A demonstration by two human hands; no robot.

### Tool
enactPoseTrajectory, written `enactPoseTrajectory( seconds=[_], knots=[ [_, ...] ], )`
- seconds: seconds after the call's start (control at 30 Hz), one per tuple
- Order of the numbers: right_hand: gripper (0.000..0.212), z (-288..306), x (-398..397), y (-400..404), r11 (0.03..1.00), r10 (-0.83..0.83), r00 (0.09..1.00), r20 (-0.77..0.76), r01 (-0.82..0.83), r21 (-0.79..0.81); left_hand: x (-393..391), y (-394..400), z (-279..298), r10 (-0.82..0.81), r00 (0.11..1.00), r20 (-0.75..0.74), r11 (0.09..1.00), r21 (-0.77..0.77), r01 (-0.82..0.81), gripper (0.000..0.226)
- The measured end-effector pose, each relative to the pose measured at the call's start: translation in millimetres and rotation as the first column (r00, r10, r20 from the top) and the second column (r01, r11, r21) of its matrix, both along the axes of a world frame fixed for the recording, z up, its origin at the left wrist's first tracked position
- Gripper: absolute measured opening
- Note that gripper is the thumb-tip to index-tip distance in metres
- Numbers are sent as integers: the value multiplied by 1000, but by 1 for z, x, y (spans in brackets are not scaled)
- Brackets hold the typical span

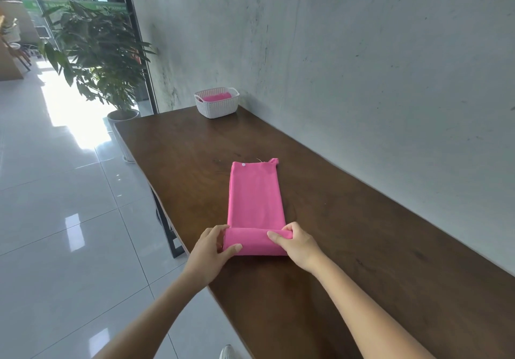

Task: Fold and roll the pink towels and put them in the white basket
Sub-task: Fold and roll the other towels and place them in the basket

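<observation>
My left hand [213,243] and right hand [296,243] gripping the towel [255,200] roll, lower centre, basket [216,107] upper centre

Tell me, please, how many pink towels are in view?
2. One towel lies on the table, partly rolled at its near end. One rolled towel sits in the white basket; more may be hidden beneath it.

Looks like a lounge or café-style commercial interior, not a home. Shown by a bare concrete wall [362,52], a long dark wooden table [348,247] on black metal legs set against it, glossy white floor tiles [55,205], a large potted plant [97,52] by a black-framed glass partition [139,38], and chairs [16,49] with green signage [69,4] in the bright area beyond.
</observation>
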State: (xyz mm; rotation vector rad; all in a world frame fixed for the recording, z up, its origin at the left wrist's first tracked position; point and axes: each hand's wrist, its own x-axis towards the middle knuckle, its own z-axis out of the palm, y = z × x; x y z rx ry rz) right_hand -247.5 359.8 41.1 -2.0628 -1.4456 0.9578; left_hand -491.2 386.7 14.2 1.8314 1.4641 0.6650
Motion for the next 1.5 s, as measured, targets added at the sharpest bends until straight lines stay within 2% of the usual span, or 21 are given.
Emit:
enactPoseTrajectory(
  seconds=[0.1,0.17,0.27,0.33,0.47,0.57,0.63,0.7,0.8,0.9,0.97,1.03,1.1,1.17,1.27,1.33,1.43,1.5],
  knots=[
    [68,3,-1,1,998,-28,992,126,21,55,1,5,3,-7,999,-34,1000,0,7,56],
    [63,6,-2,-1,992,-26,974,225,-3,126,3,7,4,-4,997,-74,1000,7,5,52],
    [53,8,-3,-10,981,40,959,279,-92,173,5,7,4,-9,993,-115,1000,15,11,45],
    [59,5,-3,-18,979,80,951,298,-131,156,3,6,3,-19,992,-121,999,27,23,41],
    [66,0,-2,-39,979,93,963,255,-135,152,-4,2,2,-75,986,-151,997,18,79,40],
    [56,-2,-1,-51,977,66,980,185,-101,187,-7,-5,5,-94,984,-153,995,-43,88,43],
    [46,-5,-3,-56,975,28,991,128,-55,214,-8,-9,6,-79,993,-89,988,-140,66,49],
    [42,-7,-6,-58,975,-8,996,85,-11,222,-9,-11,7,-65,996,-64,976,-211,50,56],
    [39,-8,-9,-53,975,-52,999,6,50,215,-7,-10,9,-35,997,-68,964,-267,15,55],
    [38,-7,-9,-42,979,-99,994,-38,104,173,0,-16,9,77,991,-113,986,-142,-93,46],
    [41,-3,-10,-33,986,-120,992,-30,123,112,6,-23,7,172,984,-39,985,10,-172,34],
    [42,3,-11,-24,990,-137,991,-8,137,38,10,-27,3,151,988,43,972,175,-156,20],
    [42,9,-11,-13,988,-156,988,12,156,-17,11,-29,-1,91,994,58,959,263,-103,11],
    [43,13,-10,-1,986,-158,986,46,160,-48,8,-29,-6,45,998,40,963,265,-54,24],
    [46,15,-12,13,983,-162,981,103,169,-71,2,-25,-9,-41,998,-41,979,196,49,55],
    [50,14,-13,19,979,-179,976,121,189,-71,-1,-20,-8,-68,994,-89,984,160,82,67],
    [51,9,-13,21,980,-191,973,132,198,-35,-2,-9,-5,-79,991,-111,985,143,95,66],
    [43,5,-13,15,982,-185,975,120,178,62,-3,-3,-3,-105,983,-150,983,135,125,61]
  ],
)
